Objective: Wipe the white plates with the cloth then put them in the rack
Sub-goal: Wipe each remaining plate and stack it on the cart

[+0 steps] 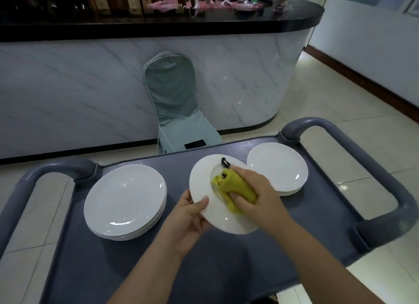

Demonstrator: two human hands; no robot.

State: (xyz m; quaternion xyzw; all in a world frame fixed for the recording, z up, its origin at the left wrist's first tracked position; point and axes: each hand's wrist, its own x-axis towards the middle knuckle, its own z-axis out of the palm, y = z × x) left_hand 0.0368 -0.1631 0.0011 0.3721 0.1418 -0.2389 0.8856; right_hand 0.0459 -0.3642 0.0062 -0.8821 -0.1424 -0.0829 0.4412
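I hold a white plate tilted above the grey cart top. My left hand grips its near-left rim, thumb on the upper face. My right hand grips a folded yellow cloth and presses it into the plate's well; a black loop hangs from the cloth's far end. A stack of white plates lies on the cart at left. A smaller stack of white plates lies at right, partly behind the held plate. No rack is in view.
The cart has grey tubular handles at left and right. Beyond it stands a covered chair with a black phone on its seat, against a marble-fronted counter. Tiled floor lies to the right.
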